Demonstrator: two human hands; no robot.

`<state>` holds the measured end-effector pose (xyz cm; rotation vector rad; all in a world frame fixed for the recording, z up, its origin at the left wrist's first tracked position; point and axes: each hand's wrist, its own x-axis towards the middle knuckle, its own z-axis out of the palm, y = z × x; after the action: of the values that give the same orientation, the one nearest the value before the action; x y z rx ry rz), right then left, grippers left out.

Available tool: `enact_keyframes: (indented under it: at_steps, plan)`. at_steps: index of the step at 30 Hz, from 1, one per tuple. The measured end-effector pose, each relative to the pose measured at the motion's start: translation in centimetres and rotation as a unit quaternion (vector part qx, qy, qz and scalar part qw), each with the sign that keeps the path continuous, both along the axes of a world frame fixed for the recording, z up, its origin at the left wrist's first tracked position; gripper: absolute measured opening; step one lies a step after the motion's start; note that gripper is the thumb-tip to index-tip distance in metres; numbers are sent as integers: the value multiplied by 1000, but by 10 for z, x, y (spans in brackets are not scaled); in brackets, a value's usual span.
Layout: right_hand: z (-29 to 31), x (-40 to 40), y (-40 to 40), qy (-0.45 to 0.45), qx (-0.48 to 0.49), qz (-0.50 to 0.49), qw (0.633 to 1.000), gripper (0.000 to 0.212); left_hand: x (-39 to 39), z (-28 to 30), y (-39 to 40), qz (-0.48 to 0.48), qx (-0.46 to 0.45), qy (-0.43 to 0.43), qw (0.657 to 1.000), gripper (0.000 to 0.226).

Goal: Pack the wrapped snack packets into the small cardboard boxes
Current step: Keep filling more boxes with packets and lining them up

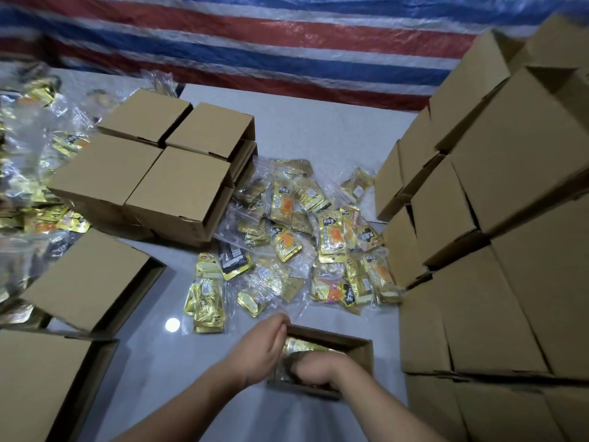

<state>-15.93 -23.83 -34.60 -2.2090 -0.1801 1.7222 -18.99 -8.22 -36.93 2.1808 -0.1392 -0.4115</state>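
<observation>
Head cam, only view.

Handling: the small gold-foil snack packets in clear plastic wrap look light, soft and crinkly, prob slippery film. Judgement: they'll slide and fan out if pinched by one corner. Better to take a bundle across the flat faces, or by the sealed edge for singles. Not fragile-looking, but contents could crush if jammed in.

Where they are: loose heap on the pale grey floor centre frame, just beyond the hands. A second, blurrier heap lies far left.

Containers:
- Small open brown cardboard box at bottom centre. Gold packets visible inside, at least a couple; exact count can't tell, hands cover most of it.
- Four closed brown cardboard boxes in a 2x2 block upper left of the heap. Contents hidden.
- Open-flap flat boxes at left edge; inside not visible.
- Tall stack of closed cardboard boxes along the right, touching the heap's right edge.

Hands:
- Left hand at the box's left rim, fingers straightish and together, seems to steady or press, not gripping.
- Right hand down inside the box, fingers curled over a packet, pushing it in. Fingertips hidden, so grip is a judgement.

Backdrop: red/white/blue striped tarp.
</observation>
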Motion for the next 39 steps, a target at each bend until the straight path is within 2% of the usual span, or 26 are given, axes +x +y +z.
enact_keyframes:
  at_steps: [2,6,9,12,14,15,16,17,19,21,23,24,27,30,33,36,39]
  plan:
    - [2,-2,8,16,17,5,1000,22,-5,-2,-1,4,2,-2,1000,17]
    - [8,3,8,-27,18,3,999,29,-2,0,4,25,26,9,999,18]
    - [14,-3,-4,-116,69,-20,991,34,1,3,11,33,47,15,998,18]
    - [26,-3,-22,-211,149,-127,958,26,2,8,12,33,52,25,998,23]
    - [37,6,-33,-297,201,-201,912,19,4,12,12,35,49,31,998,25]
    - [41,11,-38,-357,207,-196,890,17,5,14,12,37,45,35,998,25]
    - [42,16,-43,-417,190,-152,875,14,5,15,11,41,40,41,998,26]
    - [41,20,-46,-462,152,-83,870,22,4,14,11,52,31,50,997,29]
    - [34,22,-49,-444,60,37,893,42,3,10,14,120,5,56,991,35]
    - [28,18,-47,-408,15,94,908,44,6,5,26,249,-4,30,968,34]
    - [24,12,-45,-409,10,93,908,45,20,-8,49,345,77,10,936,30]
    - [23,11,-43,-412,13,79,908,46,29,-15,61,361,140,31,922,38]
    - [25,15,-35,-430,30,42,901,50,58,-29,85,319,270,122,900,86]
    - [30,23,-29,-422,39,7,906,54,79,-48,88,266,308,170,897,116]
    - [35,31,-24,-413,53,-25,909,53,93,-65,92,257,315,200,891,122]
    - [36,37,-18,-402,75,-72,910,47,96,-76,100,265,320,188,890,125]
    - [32,35,-16,-381,88,-95,916,30,80,-86,106,248,309,177,901,128]
